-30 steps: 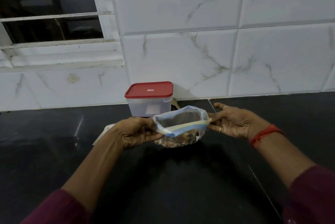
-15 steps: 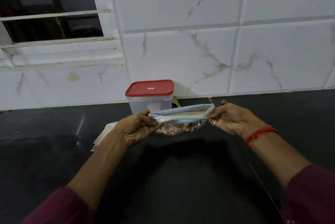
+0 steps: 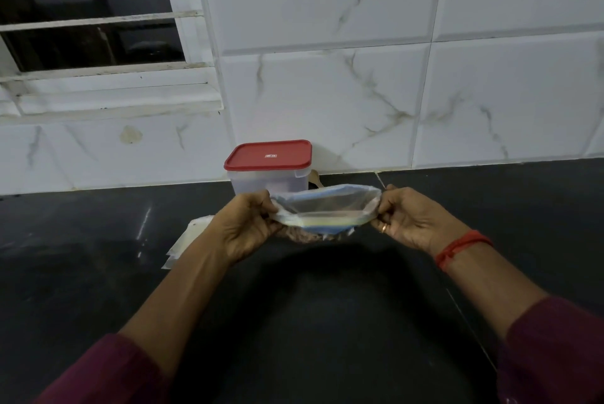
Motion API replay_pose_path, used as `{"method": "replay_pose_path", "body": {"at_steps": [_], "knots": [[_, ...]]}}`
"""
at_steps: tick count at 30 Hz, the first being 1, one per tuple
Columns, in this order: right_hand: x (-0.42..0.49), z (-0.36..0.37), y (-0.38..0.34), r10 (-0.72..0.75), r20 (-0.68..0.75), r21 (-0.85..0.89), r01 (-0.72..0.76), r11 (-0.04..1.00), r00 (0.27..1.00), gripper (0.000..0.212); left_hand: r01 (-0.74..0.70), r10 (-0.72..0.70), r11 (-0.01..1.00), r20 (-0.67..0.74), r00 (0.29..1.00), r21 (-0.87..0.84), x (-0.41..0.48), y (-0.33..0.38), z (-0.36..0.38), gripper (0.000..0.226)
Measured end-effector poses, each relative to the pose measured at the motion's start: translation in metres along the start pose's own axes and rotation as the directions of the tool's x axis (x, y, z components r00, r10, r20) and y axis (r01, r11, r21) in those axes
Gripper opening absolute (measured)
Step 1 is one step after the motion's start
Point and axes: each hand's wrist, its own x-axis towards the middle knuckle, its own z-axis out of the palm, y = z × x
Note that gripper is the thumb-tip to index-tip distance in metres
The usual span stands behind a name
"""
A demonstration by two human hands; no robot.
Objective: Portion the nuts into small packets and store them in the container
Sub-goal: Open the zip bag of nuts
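Item: clear zip-top plastic bag [image 3: 323,211] with a blue-and-yellow seal strip, brown nuts [image 3: 307,236] in its bottom, held above the black stone counter [image 3: 327,322]. My left hand [image 3: 248,224] pinches its left end, my right hand [image 3: 411,220] its right (mouth slightly agape). Just behind: translucent plastic container [image 3: 268,175], red lid on.

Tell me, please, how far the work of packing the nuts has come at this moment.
Done: brown nuts lie in the bottom of the clear zip-top plastic bag. In hand: the left hand and the right hand pinch its two ends, its mouth not yet sealed. Left: seal it, then store it in the clear plastic container, whose red lid is on.
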Motion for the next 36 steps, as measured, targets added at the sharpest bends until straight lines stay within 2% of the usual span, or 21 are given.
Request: {"method": "replay_pose_path", "body": {"at_steps": [2,4,7,10,12,15,19,21,23,24,27,30,36], "knots": [[0.004,-0.006,0.003,0.027,0.007,-0.088,-0.026,0.996,1.0,0.045,0.067,-0.067,0.996,-0.006,0.998,0.066,0.004,-0.001,-0.008,0.027],[0.004,-0.007,0.003,0.022,0.02,-0.206,-0.017,0.978,1.0,0.048,0.098,-0.098,0.991,-0.003,0.995,0.09,0.007,-0.002,-0.013,0.035],[0.003,-0.004,0.0,-0.028,0.021,-0.4,0.034,0.916,0.999,0.051,0.092,-0.092,0.963,-0.01,0.996,0.255,0.005,-0.001,-0.014,0.035],[0.003,-0.004,-0.002,-0.004,0.039,-0.494,0.022,0.869,0.999,0.052,0.089,-0.079,0.92,-0.042,0.996,0.381,0.004,-0.002,-0.016,0.041],[0.004,-0.006,-0.003,0.029,0.043,-0.559,0.0,0.829,0.999,0.042,0.079,-0.062,0.913,-0.056,0.997,0.4,0.005,-0.004,-0.018,0.048],[0.002,-0.006,-0.001,0.09,0.035,-0.689,-0.041,0.724,0.995,0.011,0.051,-0.024,0.907,-0.069,0.997,0.418,0.006,-0.007,-0.018,0.055],[0.003,-0.007,0.003,0.162,0.081,-0.61,-0.079,0.789,0.983,0.016,0.076,0.024,0.83,-0.171,0.985,0.553,0.005,-0.008,-0.013,0.058],[0.004,-0.009,0.003,0.169,0.112,-0.534,-0.084,0.841,0.979,0.015,0.126,0.034,0.743,-0.225,0.974,0.658,0.005,-0.006,-0.014,0.055],[0.004,-0.011,0.001,0.162,0.146,-0.464,-0.077,0.882,0.976,0.017,0.176,-0.006,0.657,-0.229,0.973,0.733,0.004,-0.004,-0.015,0.046],[0.003,-0.011,0.001,0.165,0.161,-0.439,-0.079,0.895,0.973,0.019,0.2,-0.047,0.647,-0.223,0.974,0.736,0.004,-0.003,-0.015,0.041],[0.001,-0.01,0.002,0.18,0.176,-0.4,-0.096,0.911,0.968,0.019,0.253,-0.156,0.714,-0.203,0.967,0.653,0.002,-0.002,-0.013,0.033],[0.001,-0.008,0.004,0.156,0.182,-0.337,-0.087,0.937,0.971,0.02,0.236,-0.149,0.788,-0.195,0.969,0.569,0.001,-0.001,-0.009,0.03],[-0.002,-0.003,0.008,0.118,0.186,-0.231,-0.073,0.97,0.975,0.021,0.214,-0.149,0.916,-0.208,0.967,0.338,-0.003,0.004,-0.005,0.05]]}}
